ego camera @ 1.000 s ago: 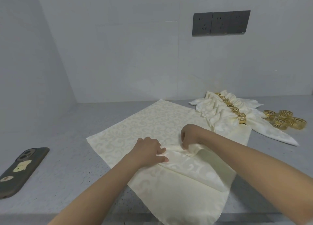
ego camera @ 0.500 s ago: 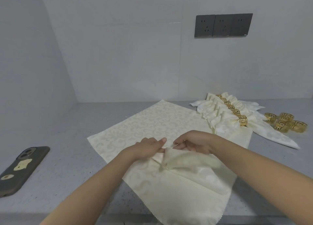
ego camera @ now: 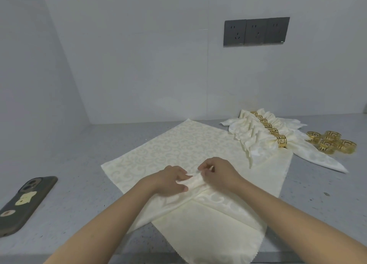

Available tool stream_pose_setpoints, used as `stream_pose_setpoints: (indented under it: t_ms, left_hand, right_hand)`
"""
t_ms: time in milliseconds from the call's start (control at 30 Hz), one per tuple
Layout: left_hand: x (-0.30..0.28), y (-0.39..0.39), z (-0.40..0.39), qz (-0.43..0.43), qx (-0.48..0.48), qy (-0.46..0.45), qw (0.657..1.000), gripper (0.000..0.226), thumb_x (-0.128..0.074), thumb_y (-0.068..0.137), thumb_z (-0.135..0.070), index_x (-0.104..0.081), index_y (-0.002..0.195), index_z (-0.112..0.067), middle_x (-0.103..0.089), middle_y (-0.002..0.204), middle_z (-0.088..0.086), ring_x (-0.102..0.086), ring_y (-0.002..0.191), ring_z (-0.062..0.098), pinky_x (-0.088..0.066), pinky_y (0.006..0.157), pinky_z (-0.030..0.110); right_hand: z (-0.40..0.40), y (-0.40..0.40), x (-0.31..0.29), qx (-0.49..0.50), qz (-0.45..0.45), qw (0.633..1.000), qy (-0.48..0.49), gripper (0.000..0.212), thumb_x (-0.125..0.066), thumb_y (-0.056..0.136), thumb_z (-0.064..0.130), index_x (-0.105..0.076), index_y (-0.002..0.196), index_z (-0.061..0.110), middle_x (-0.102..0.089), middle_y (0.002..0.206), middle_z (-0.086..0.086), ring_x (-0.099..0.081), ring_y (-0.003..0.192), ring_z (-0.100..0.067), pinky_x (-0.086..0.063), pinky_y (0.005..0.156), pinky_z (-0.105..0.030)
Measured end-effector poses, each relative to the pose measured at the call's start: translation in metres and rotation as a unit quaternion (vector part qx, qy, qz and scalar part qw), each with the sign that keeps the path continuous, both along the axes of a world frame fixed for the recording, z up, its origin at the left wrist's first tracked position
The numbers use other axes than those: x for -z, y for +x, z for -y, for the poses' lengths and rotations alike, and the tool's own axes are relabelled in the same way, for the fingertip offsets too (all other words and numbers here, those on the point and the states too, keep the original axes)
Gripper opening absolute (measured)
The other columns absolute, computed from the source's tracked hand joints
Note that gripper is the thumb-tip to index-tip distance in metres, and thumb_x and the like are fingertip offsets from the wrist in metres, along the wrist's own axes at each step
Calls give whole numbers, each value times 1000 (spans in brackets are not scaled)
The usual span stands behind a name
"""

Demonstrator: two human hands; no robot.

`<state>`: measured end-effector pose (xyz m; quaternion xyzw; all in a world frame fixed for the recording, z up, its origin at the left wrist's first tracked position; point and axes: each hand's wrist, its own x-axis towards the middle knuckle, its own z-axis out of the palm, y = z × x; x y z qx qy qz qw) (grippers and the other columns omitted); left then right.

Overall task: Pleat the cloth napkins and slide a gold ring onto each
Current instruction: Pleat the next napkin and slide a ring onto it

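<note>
A cream patterned napkin lies spread on the grey counter, its near corner hanging over the front edge. At its middle a small gathered pleat stands up between my hands. My left hand pinches the pleat from the left with thumb and fingers. From the right, my right hand pinches the same fold. Several finished pleated napkins, each with a gold ring, lie in a row at the back right. Loose gold rings sit in a cluster beside them.
A dark phone in a case with stickers lies at the counter's left front. The counter meets grey walls at the back and left. A row of dark wall sockets is above the finished napkins.
Both hands have gathered more cloth into the pleat and shifted slightly away from me. The fold between them is tighter and taller than a second ago.
</note>
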<state>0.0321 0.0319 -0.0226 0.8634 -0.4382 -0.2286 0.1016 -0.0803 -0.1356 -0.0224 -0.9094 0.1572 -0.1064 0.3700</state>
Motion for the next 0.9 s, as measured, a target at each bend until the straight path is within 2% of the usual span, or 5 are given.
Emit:
stream_pose_setpoints:
  t_ms: [100, 333, 500, 733, 900]
  left_hand:
    - [6, -12, 2, 54, -8, -23, 998, 48, -44, 97, -34, -35, 144, -36, -30, 152, -11, -24, 141, 15, -18, 116, 36]
    - [21, -41, 7, 297, -8, -119, 947, 51, -26, 101, -21, -17, 151, -20, -49, 136, 1, -39, 130, 14, -3, 118, 30]
    - [38, -34, 3, 237, 52, -114, 963, 71, -6, 91, -60, -8, 152, -24, -9, 160, 0, -10, 146, 14, -5, 116, 27]
    - [45, -10, 2, 226, 78, -146, 960, 62, -2, 90, -63, -18, 147, -44, -39, 137, -17, -32, 124, 7, -20, 103, 29]
    - [42, -4, 2, 226, 108, -152, 956, 75, 5, 85, -61, -20, 149, -33, -39, 141, -13, -31, 125, 8, -15, 104, 24]
  right_hand:
    - [-2, 4, 21, 2, 26, 992, -120, 20, -52, 91, 21, -69, 100, 23, -53, 95, 11, -42, 102, -14, -36, 88, -23]
    - [-1, 9, 48, 46, 85, 993, -63, 13, -56, 91, 29, -66, 98, 26, -44, 85, 20, -32, 98, -10, -27, 82, -19]
    - [0, 10, 50, 45, 87, 992, -77, 14, -56, 92, 29, -66, 101, 25, -48, 93, 14, -32, 98, -10, -27, 83, -19]
    - [-8, -4, 52, -47, 218, 961, -164, 26, -47, 87, 44, -64, 101, 31, -53, 96, 18, -36, 98, -4, -26, 92, -17]
    - [2, -16, 59, -166, 159, 944, -237, 62, -45, 79, 73, -57, 117, 25, -57, 115, 9, -45, 116, -12, -17, 107, -23]
